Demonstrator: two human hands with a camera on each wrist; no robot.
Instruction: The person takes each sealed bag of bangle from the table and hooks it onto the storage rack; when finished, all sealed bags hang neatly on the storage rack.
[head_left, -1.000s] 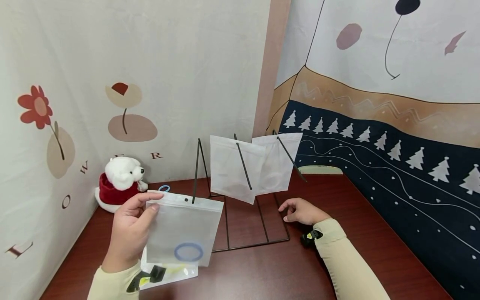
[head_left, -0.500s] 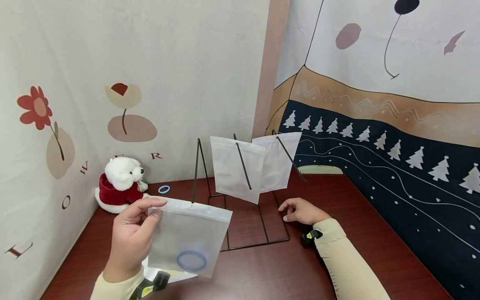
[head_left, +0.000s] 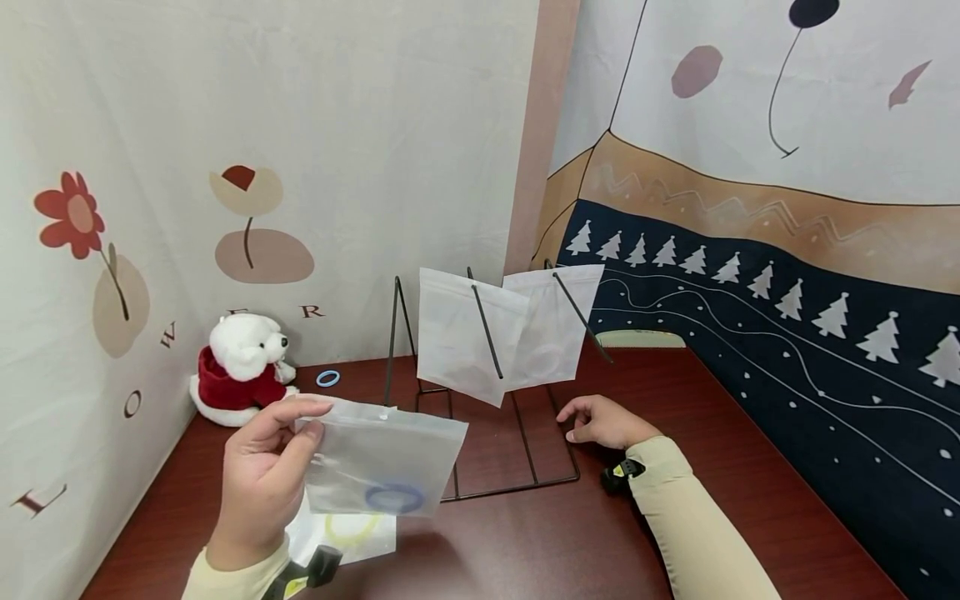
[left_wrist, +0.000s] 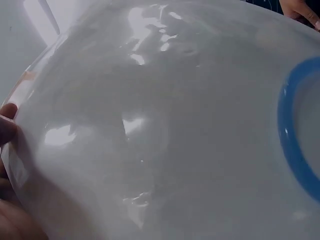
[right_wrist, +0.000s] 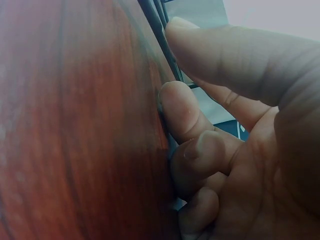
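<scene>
My left hand pinches the top left corner of a translucent zip bag with a blue ring inside. The bag's top edge meets the left prong of a black wire rack; whether the prong passes through its hole I cannot tell. In the left wrist view the bag fills most of the frame. My right hand holds the right edge of the rack's base, its fingers curled at the wire. Two white bags, one in the middle and one at right, hang on the other prongs.
Below the held bag another bag with a yellow ring lies on the table. A loose blue ring lies near a plush bear. A pale green strip-like thing is at the back edge. Printed curtains stand behind.
The left hand shifts slightly right and down with its bag, whose lower edge then swings up, uncovering the yellow ring. The right hand stays put. The middle hanging bag sways a little.
</scene>
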